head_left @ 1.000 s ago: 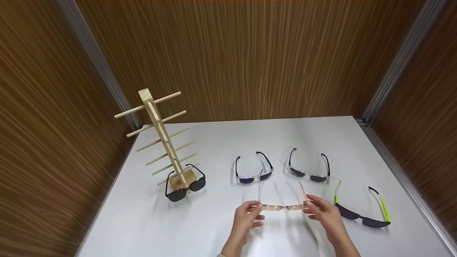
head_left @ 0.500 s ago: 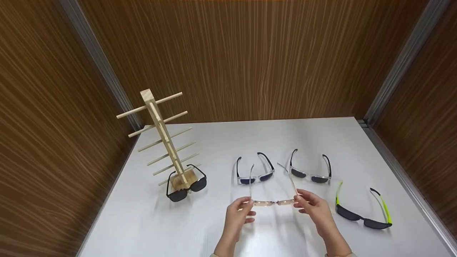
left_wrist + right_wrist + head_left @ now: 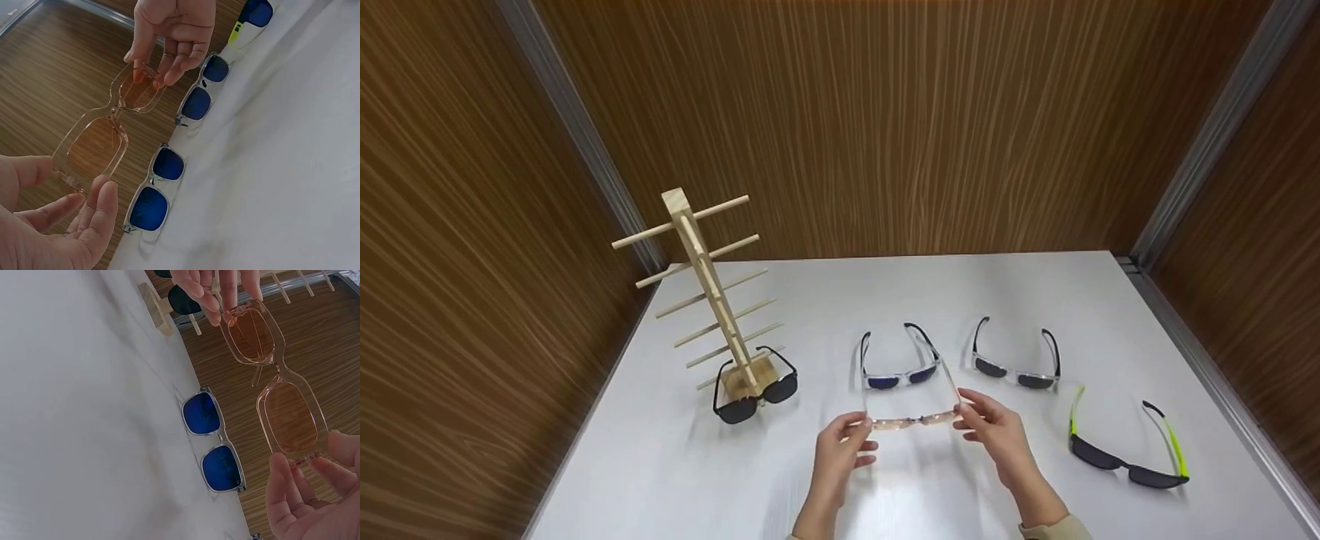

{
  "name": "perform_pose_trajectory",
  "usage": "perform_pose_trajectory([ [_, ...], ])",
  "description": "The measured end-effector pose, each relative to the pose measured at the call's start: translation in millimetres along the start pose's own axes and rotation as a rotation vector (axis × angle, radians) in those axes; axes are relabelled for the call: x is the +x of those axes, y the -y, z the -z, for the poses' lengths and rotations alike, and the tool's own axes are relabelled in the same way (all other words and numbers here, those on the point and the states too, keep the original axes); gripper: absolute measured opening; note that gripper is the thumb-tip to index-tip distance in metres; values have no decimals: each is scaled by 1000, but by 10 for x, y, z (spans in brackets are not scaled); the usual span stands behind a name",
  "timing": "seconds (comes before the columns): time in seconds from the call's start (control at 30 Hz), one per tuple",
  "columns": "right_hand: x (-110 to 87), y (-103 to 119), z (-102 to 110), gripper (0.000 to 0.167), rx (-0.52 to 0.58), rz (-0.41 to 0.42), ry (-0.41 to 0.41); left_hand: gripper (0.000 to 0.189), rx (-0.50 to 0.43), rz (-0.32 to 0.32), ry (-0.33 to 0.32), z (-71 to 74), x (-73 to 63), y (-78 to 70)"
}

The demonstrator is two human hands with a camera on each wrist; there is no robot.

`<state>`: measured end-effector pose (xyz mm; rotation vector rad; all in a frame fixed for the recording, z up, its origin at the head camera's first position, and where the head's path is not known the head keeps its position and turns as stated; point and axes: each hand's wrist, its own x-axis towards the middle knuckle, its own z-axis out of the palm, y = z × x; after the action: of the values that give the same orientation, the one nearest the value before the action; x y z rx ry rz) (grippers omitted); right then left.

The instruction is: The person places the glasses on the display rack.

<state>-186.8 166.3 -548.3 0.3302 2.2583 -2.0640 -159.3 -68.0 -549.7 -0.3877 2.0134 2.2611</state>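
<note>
My left hand and right hand hold one pair of sunglasses above the white table, each pinching an outer corner of the frame between thumb and fingers. Clear, pinkish rims surround the orange-tinted lenses. Both temples are unfolded and point away from me. Just beyond, a pair of clear-framed sunglasses with blue lenses and black temple tips lies on the table, partly overlapped by the held pair's temples in the head view. To the left stands a wooden rack with crosswise pegs; black sunglasses sit at its lowest level.
Another clear-framed pair of sunglasses lies open at the right rear. Nearer me on the right are black sunglasses with yellow-green temples. Wood-grain panels wall the white table at the back and sides.
Both hands have moved left and slightly away from me, carrying the orange-lensed sunglasses. The rack and the other sunglasses shift slightly in the picture as the head view turns.
</note>
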Motion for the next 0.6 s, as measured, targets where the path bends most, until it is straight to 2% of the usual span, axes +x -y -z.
perform_pose_trajectory([
  [0.27,43,-8,-193,34,-13,69,14,39,-71,48,-19,171,-21,-54],
  [0.4,60,12,-273,34,-14,89,28,38,-67,70,-30,244,-39,-114],
  [0.6,83,49,-381,34,1,109,52,42,-81,60,-42,346,-16,-119],
])
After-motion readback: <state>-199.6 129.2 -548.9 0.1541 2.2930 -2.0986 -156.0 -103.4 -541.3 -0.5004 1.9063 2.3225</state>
